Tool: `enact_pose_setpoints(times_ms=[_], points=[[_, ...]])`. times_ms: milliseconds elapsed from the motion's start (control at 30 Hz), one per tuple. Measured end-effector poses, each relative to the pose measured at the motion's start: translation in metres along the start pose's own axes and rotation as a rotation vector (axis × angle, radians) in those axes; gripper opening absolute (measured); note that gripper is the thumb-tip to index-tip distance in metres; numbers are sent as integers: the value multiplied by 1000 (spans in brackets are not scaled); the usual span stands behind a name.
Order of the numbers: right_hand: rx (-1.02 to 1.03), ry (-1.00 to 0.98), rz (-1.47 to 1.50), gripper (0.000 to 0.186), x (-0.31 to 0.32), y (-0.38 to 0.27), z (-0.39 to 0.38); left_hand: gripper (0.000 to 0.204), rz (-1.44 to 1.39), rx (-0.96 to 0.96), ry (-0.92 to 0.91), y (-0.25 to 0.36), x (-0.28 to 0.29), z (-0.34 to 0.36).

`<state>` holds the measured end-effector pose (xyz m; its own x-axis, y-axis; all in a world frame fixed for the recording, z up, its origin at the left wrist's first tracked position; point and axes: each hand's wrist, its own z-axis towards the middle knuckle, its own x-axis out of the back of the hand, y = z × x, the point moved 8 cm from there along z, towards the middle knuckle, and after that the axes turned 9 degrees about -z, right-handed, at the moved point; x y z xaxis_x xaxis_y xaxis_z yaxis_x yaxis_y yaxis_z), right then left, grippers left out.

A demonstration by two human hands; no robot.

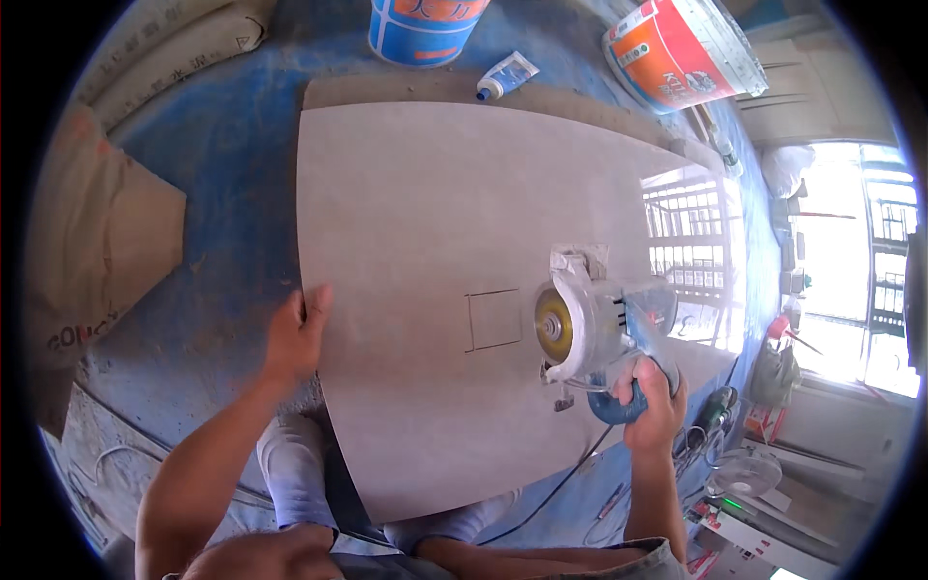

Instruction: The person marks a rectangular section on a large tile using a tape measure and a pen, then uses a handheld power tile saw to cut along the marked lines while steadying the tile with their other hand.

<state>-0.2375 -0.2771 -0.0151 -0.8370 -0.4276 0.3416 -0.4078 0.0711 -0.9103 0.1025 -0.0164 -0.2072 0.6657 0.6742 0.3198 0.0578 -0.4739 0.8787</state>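
Right hand: its fingers were closed around the blue handle of the power saw, the thumb toward the handle's left side; the hand (659, 401) sat right of centre, in the lower half of the frame.
Left hand: it was at the slab's left edge, left of centre in the frame; thumb and fingers stood a little apart (the hand was slightly blurred, so I could not tell whether they pinched the edge).
Saw: the power saw (633, 314) extended up and left from the right fingers, its round yellow blade (554, 329) facing left; I could not tell whether the blade touched the slab.
Drawn outline: a dark four-sided outline (494, 293) lay just left of the blade, between the two hands.
Slab: the pale slab (416, 208) filled the middle of the frame, glossy at its right end.
Cord: a dark cord (551, 493) curved across the bottom centre.
Tube: a white and blue tube (510, 72) lay beyond the slab's upper edge.
Buckets: a blue bucket (425, 37) stood at top centre, a red and orange bucket (681, 58) at upper right.
Bags: pale sacks (174, 63) lay at upper left, a brown paper bag (126, 227) below them.
Window: a bright window (831, 261) showed at far right.
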Motion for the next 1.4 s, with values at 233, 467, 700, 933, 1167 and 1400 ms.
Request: enact_pose_setpoints(times_ms=[233,467,700,933,1167,1400], points=[[53,-20,-115,26,11,2,2,59,-36,-59,14,3,-19,-12],[49,-31,-93,26,5,2,2,70,53,26,39,-4,-15,-15],[33,1,-108,25,2,2,4,77,59,69,23,0,-17,-13],[38,-7,-115,24,3,5,5,75,54,39,30,13,-17,-16],[38,5,-126,25,1,3,6,73,4,-8,49,10,-18,-16],[14,18,-98,24,2,5,6,71,-9,10,11,6,-20,-14]])
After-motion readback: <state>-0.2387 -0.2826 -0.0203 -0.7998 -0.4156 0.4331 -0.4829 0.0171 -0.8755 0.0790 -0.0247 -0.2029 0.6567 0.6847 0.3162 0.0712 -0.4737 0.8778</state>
